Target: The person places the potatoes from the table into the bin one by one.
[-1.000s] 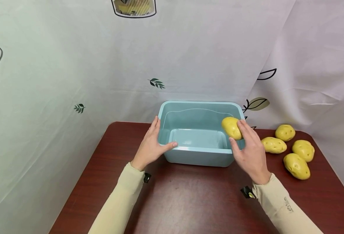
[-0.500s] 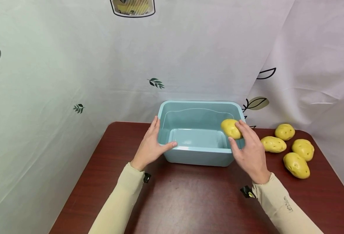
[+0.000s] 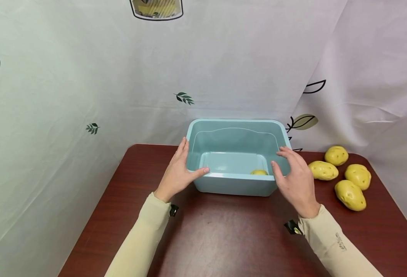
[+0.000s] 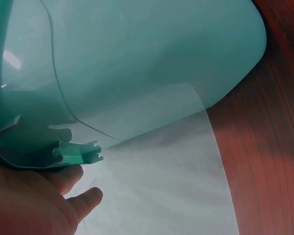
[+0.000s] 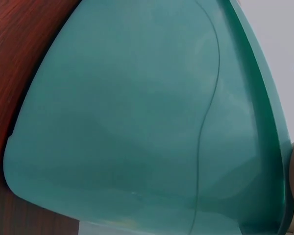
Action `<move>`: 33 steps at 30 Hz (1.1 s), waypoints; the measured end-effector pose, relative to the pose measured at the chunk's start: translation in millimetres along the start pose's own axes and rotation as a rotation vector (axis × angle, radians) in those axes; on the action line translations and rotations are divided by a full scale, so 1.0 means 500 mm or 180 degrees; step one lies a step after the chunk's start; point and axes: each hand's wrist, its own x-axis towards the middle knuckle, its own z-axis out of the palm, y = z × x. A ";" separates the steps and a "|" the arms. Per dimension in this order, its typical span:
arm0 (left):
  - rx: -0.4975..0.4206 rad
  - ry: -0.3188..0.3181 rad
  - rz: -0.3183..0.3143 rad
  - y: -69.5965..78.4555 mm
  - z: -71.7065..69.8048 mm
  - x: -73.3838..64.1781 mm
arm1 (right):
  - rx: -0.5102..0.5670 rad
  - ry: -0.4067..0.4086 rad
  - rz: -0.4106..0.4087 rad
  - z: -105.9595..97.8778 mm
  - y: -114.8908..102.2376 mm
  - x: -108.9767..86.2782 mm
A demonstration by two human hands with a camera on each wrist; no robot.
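With the right hand (image 3: 295, 184), just hanging over the near right corner of a blue bin (image 3: 238, 187), spreading thumb and fingers apart. With the left hand (image 3: 177, 174), touching the left end, stretching fingers out straight, thumb apart too. Seeing one yellow potato (image 3: 259, 172) lying partly hidden inside, near front right. Also spotting four more potatoes (image 3: 350, 195) sitting on the reddish bench (image 3: 224, 234), off right.
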 end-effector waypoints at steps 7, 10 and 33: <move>-0.0005 -0.0001 0.0004 0.001 -0.003 0.003 | -0.0012 0.0050 -0.0014 -0.014 0.001 0.003; -0.0016 -0.0004 -0.0003 0.002 -0.004 0.002 | 0.0012 0.0107 -0.0029 -0.020 0.004 0.003; -0.0028 -0.0024 -0.0032 0.002 -0.002 -0.002 | -0.0156 0.0207 0.0216 -0.057 0.036 -0.005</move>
